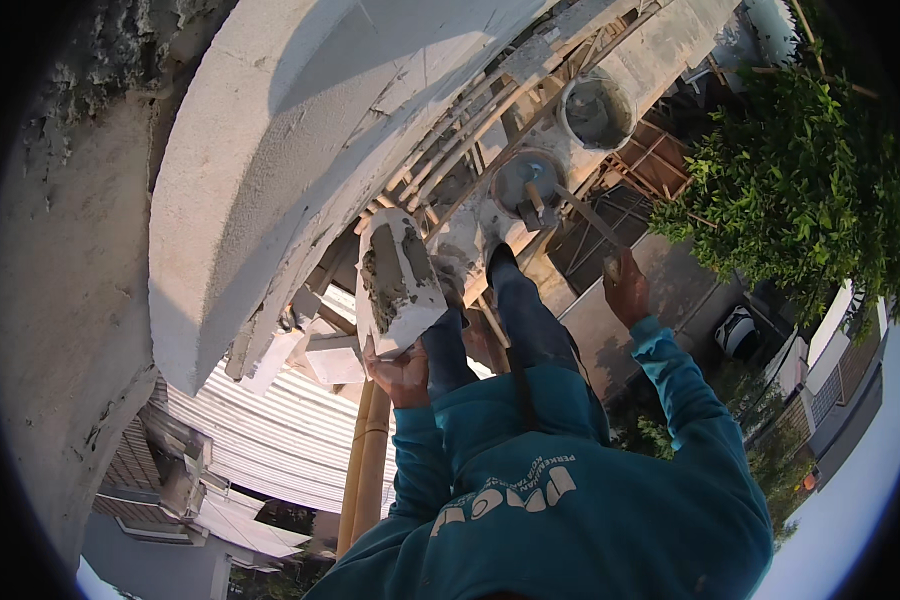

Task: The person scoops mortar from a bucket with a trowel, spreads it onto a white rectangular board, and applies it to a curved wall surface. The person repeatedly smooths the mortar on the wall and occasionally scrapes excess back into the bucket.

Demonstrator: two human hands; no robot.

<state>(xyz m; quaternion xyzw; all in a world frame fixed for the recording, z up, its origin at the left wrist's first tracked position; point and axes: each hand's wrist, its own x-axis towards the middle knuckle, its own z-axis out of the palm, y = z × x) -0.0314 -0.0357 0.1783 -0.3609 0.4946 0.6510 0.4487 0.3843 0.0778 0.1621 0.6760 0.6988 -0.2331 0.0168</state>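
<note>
Sunlit white masonry (215, 250) fills ten o'clock, a corrugated roof (290, 435) lies below toward eight, and a leafy tree (800, 190) crowds the stretch between two and three. Close to the middle, toward nine o'clock, I have the white block (417, 322), its upper face coated unevenly with grey mortar (387, 265). My left hand (400, 376), at seven o'clock, clasps the block's near end; I cannot tell how the fingers lie underneath. Out at three o'clock my right hand (627, 292) is closed around the near end of a long flat tool (592, 216), which points toward one. That way, on the scaffold planking (660, 62), stand a mortar bucket (564, 112) and a nearer bucket (500, 190), with a wooden-handled hammer (537, 214) over its edge.
</note>
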